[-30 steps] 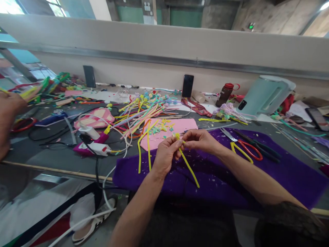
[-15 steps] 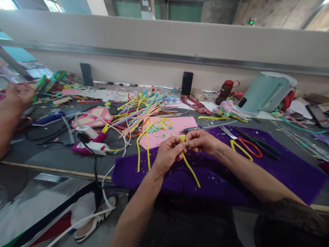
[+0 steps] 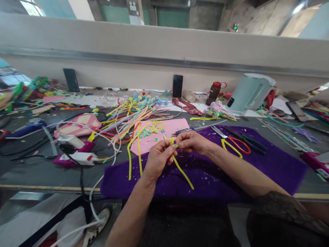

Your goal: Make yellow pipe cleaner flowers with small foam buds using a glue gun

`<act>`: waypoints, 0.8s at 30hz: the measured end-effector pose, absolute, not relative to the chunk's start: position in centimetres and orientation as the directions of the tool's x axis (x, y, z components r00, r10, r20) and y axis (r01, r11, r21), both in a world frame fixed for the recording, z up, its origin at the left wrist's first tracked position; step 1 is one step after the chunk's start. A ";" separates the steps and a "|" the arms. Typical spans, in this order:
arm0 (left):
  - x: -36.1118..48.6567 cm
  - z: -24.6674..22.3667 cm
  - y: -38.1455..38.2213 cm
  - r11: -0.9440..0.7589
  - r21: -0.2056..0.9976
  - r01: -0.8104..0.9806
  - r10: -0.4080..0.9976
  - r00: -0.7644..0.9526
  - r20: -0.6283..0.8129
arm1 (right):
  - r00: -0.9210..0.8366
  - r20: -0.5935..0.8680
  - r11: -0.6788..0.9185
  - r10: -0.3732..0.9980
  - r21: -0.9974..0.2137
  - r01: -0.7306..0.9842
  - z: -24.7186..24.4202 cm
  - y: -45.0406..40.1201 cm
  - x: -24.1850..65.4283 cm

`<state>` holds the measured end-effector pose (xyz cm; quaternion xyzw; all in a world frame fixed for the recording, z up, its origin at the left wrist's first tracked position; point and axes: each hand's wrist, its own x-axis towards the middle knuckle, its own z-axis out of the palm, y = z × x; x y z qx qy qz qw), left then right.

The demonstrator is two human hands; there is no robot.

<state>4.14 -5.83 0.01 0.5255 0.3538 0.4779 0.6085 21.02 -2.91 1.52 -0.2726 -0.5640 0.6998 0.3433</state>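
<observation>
Both my hands meet over a purple cloth (image 3: 210,185) at the table's front. My left hand (image 3: 159,157) is closed, thumb against fingers, on a yellow pipe cleaner (image 3: 183,173) whose free end hangs down toward me. The top of it is bunched into a small yellow knot between my fingertips. My right hand (image 3: 191,141) pinches the same bunched part from the right side; the fingertips hide its exact shape. Just behind my hands lies a pink sheet (image 3: 177,126) with small yellow and teal cut pieces (image 3: 153,127) on it. Two bent yellow pipe cleaners (image 3: 130,163) lie to the left.
Scissors with red and yellow handles (image 3: 238,145) and dark pliers (image 3: 253,142) lie on the cloth at right. A power strip (image 3: 66,161) with white cables sits left. Behind are piled coloured pipe cleaners (image 3: 144,111), a phone (image 3: 177,85), a brown bottle (image 3: 213,94) and a kettle (image 3: 250,91).
The camera view has turned slightly right, so the table contents shift left. Another person's hand at the far left is out of view now. My hands keep their hold on the yellow pipe cleaner.
</observation>
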 end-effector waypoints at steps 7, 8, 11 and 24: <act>4.2 0.2 -5.7 -0.005 0.984 -0.179 0.945 0.321 0.063 | -0.653 0.047 -0.119 0.756 -0.971 -0.208 1.5 -2.9 21.1; 4.2 0.2 -5.7 -0.009 0.984 -0.176 0.944 0.324 0.067 | -0.658 0.054 -0.118 0.751 -0.970 -0.214 1.4 -2.9 21.1; 4.1 0.0 -5.7 -0.020 0.984 -0.177 0.942 0.326 0.078 | -0.671 0.068 -0.119 0.739 -0.966 -0.229 1.1 -2.7 21.1; 4.2 -0.1 -5.1 0.088 0.959 -0.270 0.967 0.254 -0.017 | -0.420 0.260 0.226 0.870 -0.966 -0.129 1.5 -3.1 19.9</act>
